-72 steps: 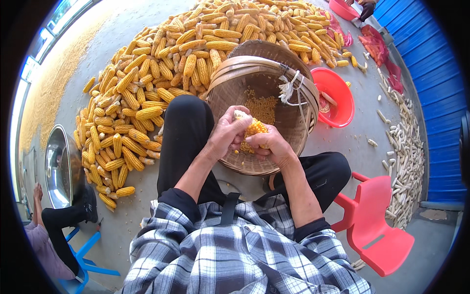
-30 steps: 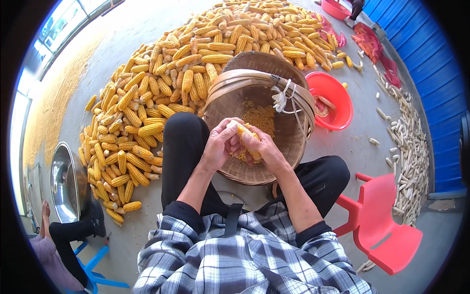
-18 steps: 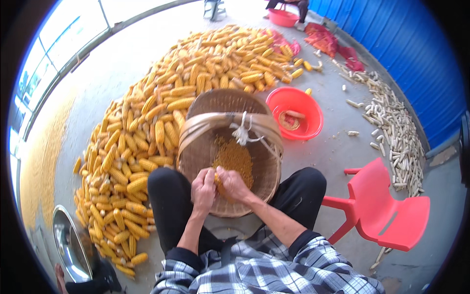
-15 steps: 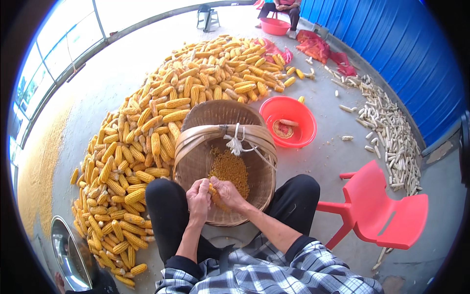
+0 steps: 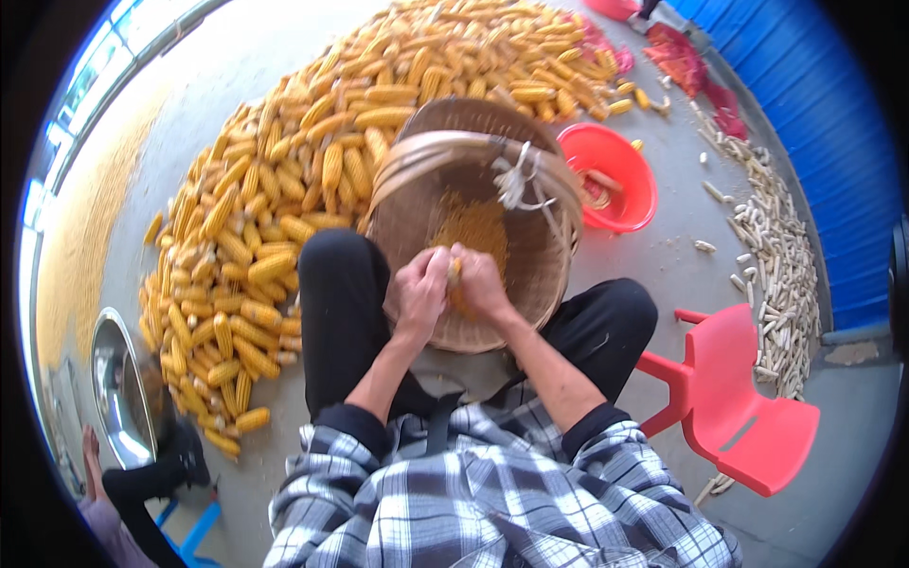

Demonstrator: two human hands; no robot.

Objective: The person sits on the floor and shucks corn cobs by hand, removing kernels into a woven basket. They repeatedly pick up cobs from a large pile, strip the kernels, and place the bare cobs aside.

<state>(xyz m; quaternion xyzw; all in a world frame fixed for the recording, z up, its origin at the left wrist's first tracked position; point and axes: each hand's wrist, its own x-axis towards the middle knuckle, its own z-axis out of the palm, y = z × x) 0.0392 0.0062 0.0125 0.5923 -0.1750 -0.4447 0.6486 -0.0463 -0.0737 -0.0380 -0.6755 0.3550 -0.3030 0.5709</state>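
Observation:
Between my knees stands a woven bamboo basket (image 5: 538, 284) with a broad handle band and white string tied to it. Loose yellow corn kernels (image 5: 473, 227) lie in its bottom. Over the basket's near part, my left hand (image 5: 421, 292) and my right hand (image 5: 481, 284) are closed together on an ear of corn (image 5: 455, 275). Mostly fingers cover the ear, so only a small part of it shows, slightly blurred.
A large heap of corn ears (image 5: 275, 218) spreads left and beyond the basket. At right are a red basin (image 5: 636, 194), a red plastic chair (image 5: 720, 379) and bare cobs (image 5: 781, 256) by the blue wall. Lower left, a person's leg (image 5: 142, 488) is beside a metal basin (image 5: 109, 388).
My view has tilted downward, so the basket and hands sit higher and farther right in it. More of the person at lower left shows. Both hands still grip the ear, closer together.

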